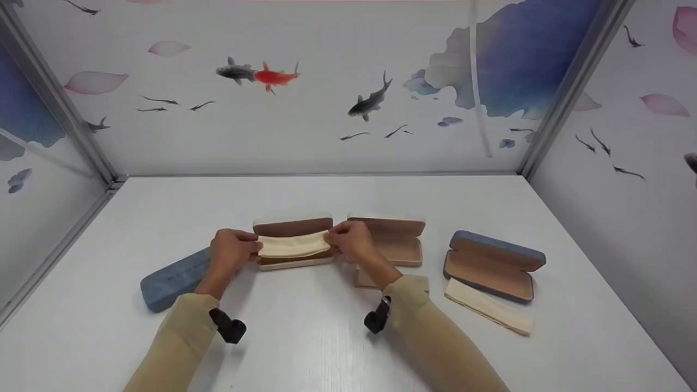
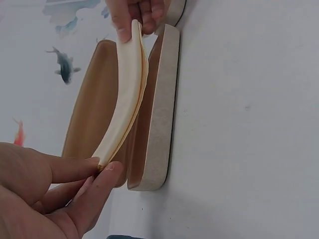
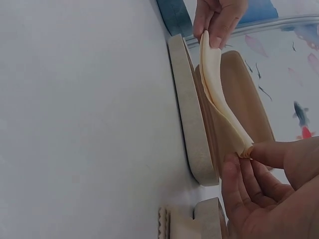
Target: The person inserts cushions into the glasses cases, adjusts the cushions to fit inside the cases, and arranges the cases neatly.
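A folded cream cloth is stretched between both hands, sagging a little in the middle. My left hand pinches one end between thumb and fingers; my right hand pinches the other. Right below and behind the cloth stands an open glasses case, pale grey outside and brown inside, its lid tilted back. In both wrist views the cloth shows several folded layers along its edge and hangs over the case's opening.
A closed blue case lies to the left. Right of centre stands another open pale case, with a folded cloth in front, partly behind the right wrist. Farther right is an open blue case with a cream cloth before it.
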Demonstrator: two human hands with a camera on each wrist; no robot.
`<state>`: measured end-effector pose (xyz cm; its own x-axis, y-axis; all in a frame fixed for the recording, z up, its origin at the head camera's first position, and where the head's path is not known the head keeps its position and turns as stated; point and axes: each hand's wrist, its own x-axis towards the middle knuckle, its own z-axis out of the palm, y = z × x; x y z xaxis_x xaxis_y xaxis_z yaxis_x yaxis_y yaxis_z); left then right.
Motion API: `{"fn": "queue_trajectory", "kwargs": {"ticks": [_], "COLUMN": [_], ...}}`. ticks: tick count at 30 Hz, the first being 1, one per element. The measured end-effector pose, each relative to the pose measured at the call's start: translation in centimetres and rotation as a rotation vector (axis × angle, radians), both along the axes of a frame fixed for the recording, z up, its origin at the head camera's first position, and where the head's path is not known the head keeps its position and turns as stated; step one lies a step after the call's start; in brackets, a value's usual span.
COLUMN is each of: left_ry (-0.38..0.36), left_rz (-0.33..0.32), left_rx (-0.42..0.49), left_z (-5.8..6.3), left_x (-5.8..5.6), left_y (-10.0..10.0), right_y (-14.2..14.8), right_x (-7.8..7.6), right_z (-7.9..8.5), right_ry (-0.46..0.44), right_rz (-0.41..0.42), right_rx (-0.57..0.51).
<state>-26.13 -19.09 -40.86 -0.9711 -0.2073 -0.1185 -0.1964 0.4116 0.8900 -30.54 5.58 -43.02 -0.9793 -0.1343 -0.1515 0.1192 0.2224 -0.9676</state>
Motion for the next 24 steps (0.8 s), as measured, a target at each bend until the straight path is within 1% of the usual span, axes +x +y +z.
{"fn": "queue_trajectory", "kwargs": {"ticks": [3,5,14,21,24], "left_ry": [0.017,0.021,0.036,0.004,0.002], "left_rz": [-0.008,-0.008,0.001,0.025,0.03], "left_rx": [-0.03,-0.033,-0.005,-0.04,-0.055], "left_z": [-0.2,-0.3,-0.9,-1.2,-1.4], "left_x": [-0.1,-0.2,-0.2,-0.4,-0.4], "left_y": [0.1,0.2,0.3,0.4,0.4], "right_y": [0.0,-0.1,-0.5,-0.7,-0.8], "right_x": [0.0,-0.1,-0.2,-0.4,-0.3], "right_z": [0.0,0.0,-0.1,-0.1,-0.3], "right_ry": [-0.003,-0.006,-0.008,0.008,0.03], "right_rz": [-0.009,-0.011,-0.028,-0.036,-0.024], "right_rx": [0.033,0.054,0.12,0.17,0.166]}}
